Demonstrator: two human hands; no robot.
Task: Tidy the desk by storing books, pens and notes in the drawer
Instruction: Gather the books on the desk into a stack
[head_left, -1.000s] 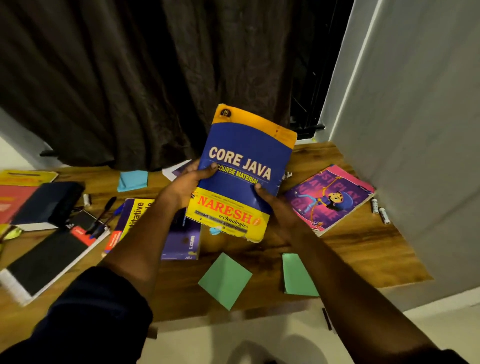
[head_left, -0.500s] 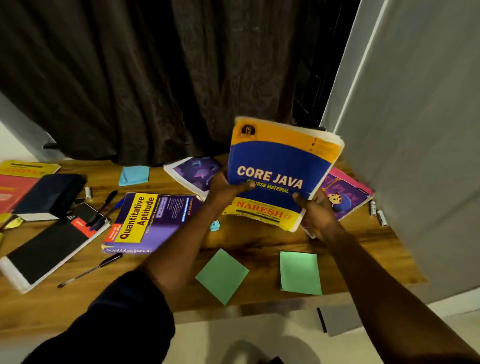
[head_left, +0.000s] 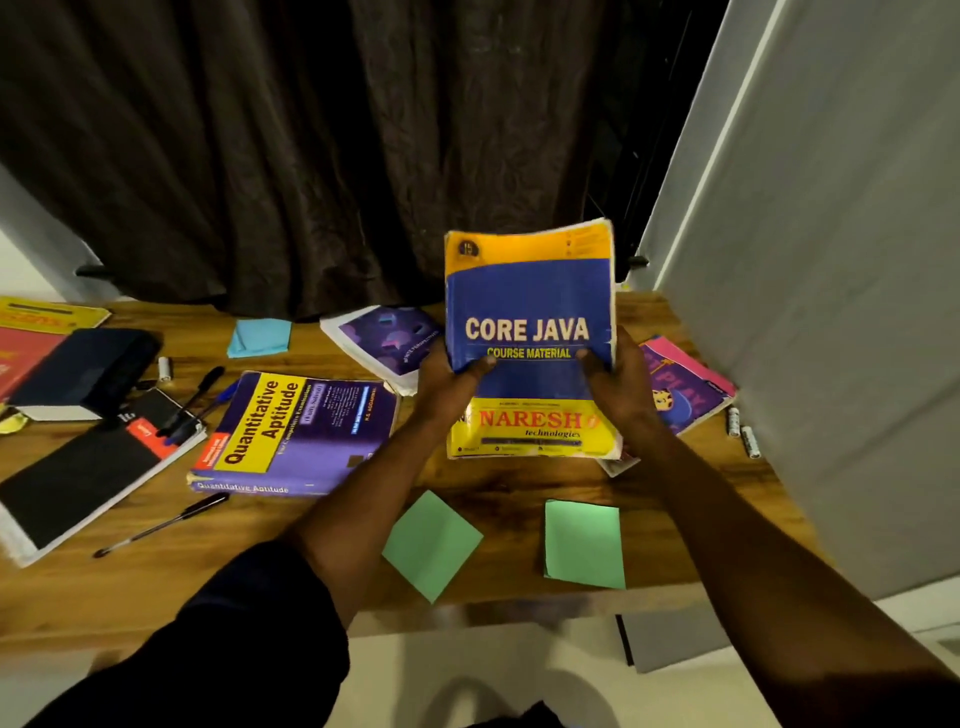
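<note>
Two hands, left hand (head_left: 445, 387) and right hand (head_left: 621, 387), fingers clasping Core Java book (head_left: 530, 306) upright between.

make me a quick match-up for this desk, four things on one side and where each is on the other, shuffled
Things
1. Core Java book
2. Quantitative Aptitude book
3. blue note
4. pink book

Places
A. at the far edge of the desk, by the curtain
B. gripped by the left hand and the right hand
C. on the desk, just right of the right hand
D. flat on the desk, left of the left forearm

Pairs: 1-B, 2-D, 3-A, 4-C
</note>
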